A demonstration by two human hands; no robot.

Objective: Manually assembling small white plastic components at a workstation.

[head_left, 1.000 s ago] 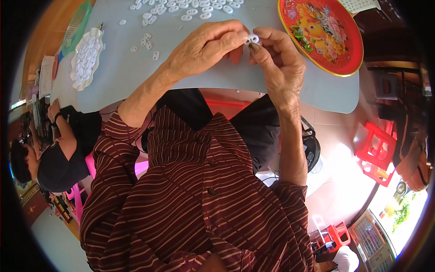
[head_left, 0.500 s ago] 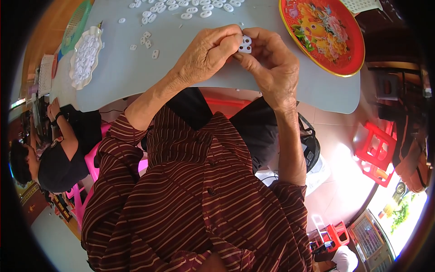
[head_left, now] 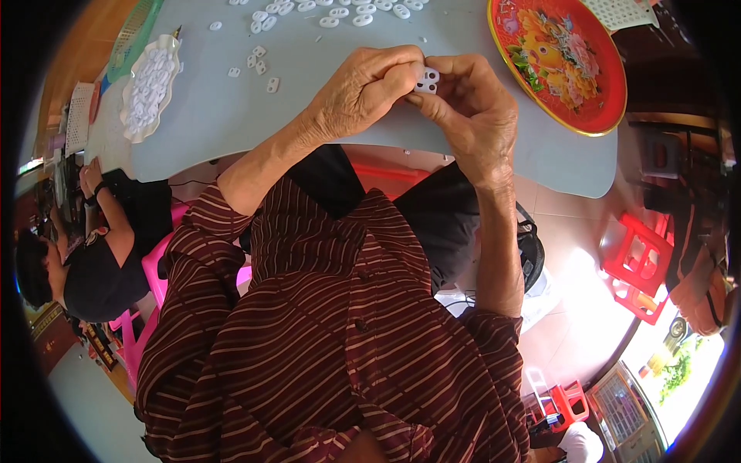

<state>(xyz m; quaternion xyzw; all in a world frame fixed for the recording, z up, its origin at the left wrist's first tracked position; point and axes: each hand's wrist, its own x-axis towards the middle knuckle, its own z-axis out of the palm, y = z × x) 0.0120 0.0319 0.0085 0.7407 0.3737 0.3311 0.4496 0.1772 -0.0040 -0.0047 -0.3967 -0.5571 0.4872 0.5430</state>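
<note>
Above the near part of the grey table, my two hands meet around a small white plastic piece with dark round holes (head_left: 428,80). My left hand (head_left: 367,91) has its fingers curled and pinches the piece's left side. Thumb and fingers of my right hand (head_left: 475,112) close on its right side. Fingertips hide part of the piece, so whether it is one part or two joined ones is unclear. To the left lie several loose small white two-holed pieces (head_left: 258,55). Farther off, many white oval pieces (head_left: 329,21) are scattered.
A scalloped white dish (head_left: 175,58) full of white ovals stands on the left, beside a green basket (head_left: 133,40). On the right sits a round red floral tray (head_left: 606,73). A person in black (head_left: 104,270) is at the left; red stools (head_left: 639,255) stand at the right.
The table and things on it have shifted slightly in view. My hands still grip the white piece together, and it looks slightly tilted compared with before.
</note>
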